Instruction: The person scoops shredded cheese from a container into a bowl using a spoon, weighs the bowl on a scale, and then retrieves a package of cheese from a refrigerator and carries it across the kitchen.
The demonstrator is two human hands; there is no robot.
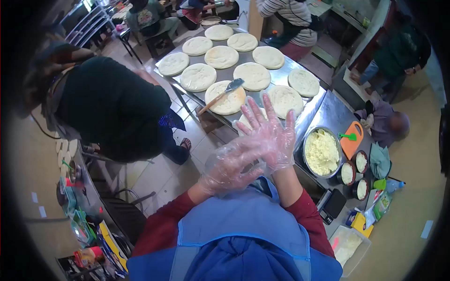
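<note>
Both my hands wear clear plastic gloves and meet in front of my chest. My right hand [272,136] is raised with its fingers spread, and holds nothing. My left hand [232,164] lies across the base of the right one, its thumb and fingers curled together on the loose plastic glove [280,161] near the palm. Beyond them, round flat dough bases [194,77] cover a metal table [307,107]. A spatula [220,97] with a wooden handle and dark head rests on one base. Another base is partly hidden behind my right hand.
At right stand a metal bowl of grated cheese [322,152], small bowls of white food [348,173], an orange cutting board [351,139] and a black scale [332,206]. A person in dark clothes [112,107] stands close on the left. Other people are around the room.
</note>
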